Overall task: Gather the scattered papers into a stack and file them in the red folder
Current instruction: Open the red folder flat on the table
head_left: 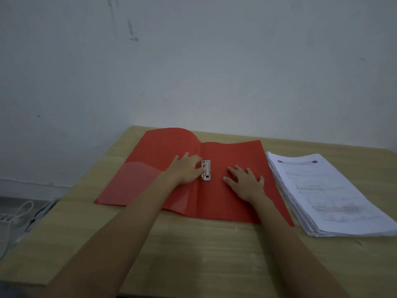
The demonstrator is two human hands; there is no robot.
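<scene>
Hands (185, 168) on red folder (214, 202) — papers (333, 196) beside.

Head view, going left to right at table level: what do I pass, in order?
White cords → clear pocket on the red folder → left hand → metal clip → right hand → paper stack.

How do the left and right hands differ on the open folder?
The left hand reaches the metal clip at the spine; the right hand lies clear of it. The right hand's fingers are spread flat; the left hand's bunch at the clip, grip unclear. Both rest on the open red folder.
</scene>
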